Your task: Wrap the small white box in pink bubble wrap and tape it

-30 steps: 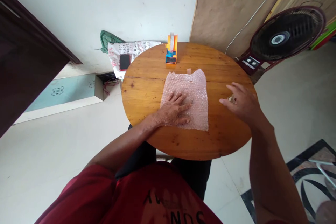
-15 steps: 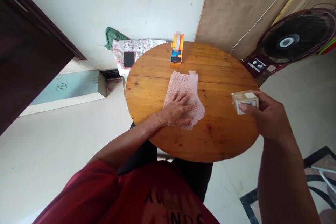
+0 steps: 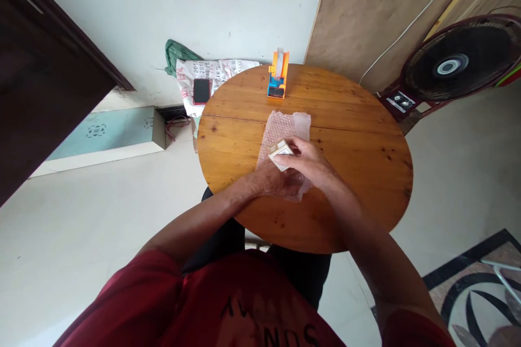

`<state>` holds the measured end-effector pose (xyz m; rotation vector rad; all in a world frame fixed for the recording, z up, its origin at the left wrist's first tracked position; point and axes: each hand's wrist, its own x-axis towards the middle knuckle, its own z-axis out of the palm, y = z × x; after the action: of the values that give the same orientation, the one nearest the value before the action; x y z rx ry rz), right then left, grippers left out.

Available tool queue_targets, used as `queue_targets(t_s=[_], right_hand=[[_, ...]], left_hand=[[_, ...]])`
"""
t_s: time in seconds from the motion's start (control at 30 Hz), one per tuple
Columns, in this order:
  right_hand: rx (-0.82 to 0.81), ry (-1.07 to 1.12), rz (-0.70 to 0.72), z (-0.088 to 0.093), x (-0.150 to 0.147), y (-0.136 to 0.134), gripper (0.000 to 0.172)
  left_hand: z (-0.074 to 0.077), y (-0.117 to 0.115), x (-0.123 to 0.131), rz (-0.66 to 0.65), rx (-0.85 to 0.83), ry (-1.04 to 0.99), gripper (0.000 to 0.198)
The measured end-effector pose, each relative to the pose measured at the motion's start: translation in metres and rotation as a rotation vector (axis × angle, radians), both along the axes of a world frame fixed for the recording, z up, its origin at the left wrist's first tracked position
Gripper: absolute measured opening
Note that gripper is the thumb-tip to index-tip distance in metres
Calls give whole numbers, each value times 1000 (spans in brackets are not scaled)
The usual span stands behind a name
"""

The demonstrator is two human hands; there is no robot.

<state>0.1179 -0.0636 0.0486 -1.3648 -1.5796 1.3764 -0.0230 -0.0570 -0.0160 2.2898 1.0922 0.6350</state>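
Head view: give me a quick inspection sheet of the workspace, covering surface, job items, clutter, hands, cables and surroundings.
Surface: rounded wooden table with dark knots.
Job's things: bubble wrap lies on the table; small box is held above it.
Clutter: orange-and-blue tape dispenser near the far edge; dark phone-like device on printed white sheeting, beyond the table's far left.
Hands: left hand rests on the bubble wrap, fingers mostly hidden; right hand grips the small box over it. Whether box and left hand touch, I can't tell.
Cables: thin white cable along the brown wall panel.
Surroundings: fan at right; green bag at far left.
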Motion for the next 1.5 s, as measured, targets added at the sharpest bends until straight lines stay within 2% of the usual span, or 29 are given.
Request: queue_targets(t_s=[0.1,0.17,0.27,0.33,0.4,0.5,0.63,0.73,0.83,0.9,1.1,1.5], right_hand=[[7,-25,-90,-7,29,5,37],[1,-26,-120,-14,45,5,35],[34,-19,-154,-27,61,6,37],[71,-21,-170,-34,66,7,39],[112,-39,-170,-39,67,7,42],[194,-121,-140,-39,65,5,44],[299,-354,-113,-38,58,0,49],[345,-486,-51,-38,53,-4,58],[361,-466,26,-36,55,-7,67],[332,-427,27,-34,58,-8,70],[350,-416,-3,-38,62,-7,50],[356,-414,38,-42,63,-5,49]], left_hand=[[3,2,2,-238,93,125,71],[5,2,1,-271,128,205,71],[9,2,-1,-259,105,211,68],[10,3,-3,-246,77,160,59],[10,7,-6,-167,33,62,47],[6,15,-10,31,-3,-81,40],[4,25,-15,141,41,-72,36],[5,27,-16,140,48,-23,32],[5,28,-16,96,79,-3,30],[2,29,-17,73,105,-5,30],[-3,31,-16,46,148,-13,24],[0,30,-16,24,171,38,21]])
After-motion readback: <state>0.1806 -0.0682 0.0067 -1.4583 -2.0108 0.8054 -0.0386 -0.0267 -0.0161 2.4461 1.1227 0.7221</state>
